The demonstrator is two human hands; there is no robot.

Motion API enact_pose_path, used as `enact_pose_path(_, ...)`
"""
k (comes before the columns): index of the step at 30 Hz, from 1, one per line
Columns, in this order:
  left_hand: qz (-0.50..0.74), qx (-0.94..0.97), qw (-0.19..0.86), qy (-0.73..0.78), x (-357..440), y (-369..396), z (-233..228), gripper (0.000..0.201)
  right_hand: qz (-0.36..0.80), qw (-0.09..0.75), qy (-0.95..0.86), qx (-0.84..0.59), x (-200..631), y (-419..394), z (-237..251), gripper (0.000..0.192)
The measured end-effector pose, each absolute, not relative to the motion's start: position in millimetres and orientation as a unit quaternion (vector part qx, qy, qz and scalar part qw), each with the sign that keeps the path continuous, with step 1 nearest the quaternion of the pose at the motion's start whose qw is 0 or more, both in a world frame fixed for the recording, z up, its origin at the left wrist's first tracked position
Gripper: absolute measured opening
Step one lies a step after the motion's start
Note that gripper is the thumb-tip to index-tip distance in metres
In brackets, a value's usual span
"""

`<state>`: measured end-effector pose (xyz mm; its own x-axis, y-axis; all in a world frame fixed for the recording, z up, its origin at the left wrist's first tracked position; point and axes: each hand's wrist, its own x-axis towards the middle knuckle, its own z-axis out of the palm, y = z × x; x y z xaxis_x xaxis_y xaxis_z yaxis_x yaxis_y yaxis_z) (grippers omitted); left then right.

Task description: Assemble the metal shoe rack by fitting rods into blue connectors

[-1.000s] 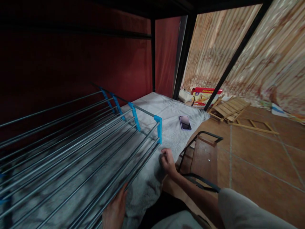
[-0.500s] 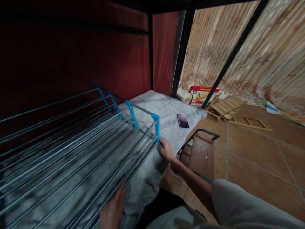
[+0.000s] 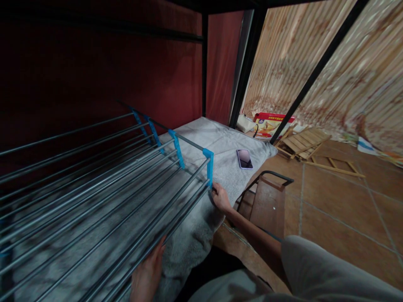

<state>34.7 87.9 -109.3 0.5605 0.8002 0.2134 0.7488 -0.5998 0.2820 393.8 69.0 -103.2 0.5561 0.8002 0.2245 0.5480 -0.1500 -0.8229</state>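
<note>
A metal drying rack point(image 3: 138, 161) with many thin rods and blue plastic joints spans the left half of the head view, over the grey blanket. My right hand point(image 3: 221, 199) is closed at its near right corner, just under a blue corner joint point(image 3: 210, 167); the fingertips are partly hidden. Lower down, my left hand point(image 3: 148, 270) grips the nearest rods from the front, its fingers reaching under them and mostly out of sight. The rack's left end runs out of the picture.
On the blanket point(image 3: 204, 130) lies a phone point(image 3: 244, 159). Beside the bed stands a brown bench point(image 3: 267, 205) with a black frame. Folded wooden pieces point(image 3: 305, 142) and a red and yellow box point(image 3: 272, 122) lie near the curtain point(image 3: 315, 63). Black bed posts point(image 3: 248, 67) rise behind.
The view has shifted slightly, so the scene sits a little further right. Both hands keep their places on the rack, which looks almost unmoved.
</note>
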Motion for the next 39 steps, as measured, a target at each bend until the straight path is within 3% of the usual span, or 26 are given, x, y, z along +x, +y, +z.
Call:
enact_pose_path(15, 0.143, 0.88, 0.085, 0.446, 40, 80, -96, 0.043, 0.148, 0.5, -0.424, -0.74, 386, 70, -115, 0.059)
enact_pose_path(21, 0.152, 0.889, -0.015, 0.432, 37, 65, -88, 0.045, 0.142, 0.513, -0.416, -0.737, 387, 71, -120, 0.066)
enact_pose_path(25, 0.198, 0.895, -0.083, 0.391, 23, 35, -72, 0.043, 0.068, 0.529, -0.428, -0.729, 382, 53, -111, 0.055)
enact_pose_path(30, 0.203, 0.889, -0.076, 0.403, 10, -27, -14, 0.064, -0.015, 0.542, -0.576, -0.612, 349, 13, -68, 0.032)
enact_pose_path(35, 0.314, 0.809, -0.123, 0.481, -18, -53, 36, 0.053, 0.016, 0.524, -0.763, -0.378, 280, -2, 6, 0.034)
enact_pose_path(39, 0.505, 0.587, -0.22, 0.593, -63, -54, 57, 0.034, -0.009, 0.459, -0.841, -0.285, 211, 8, 53, 0.041)
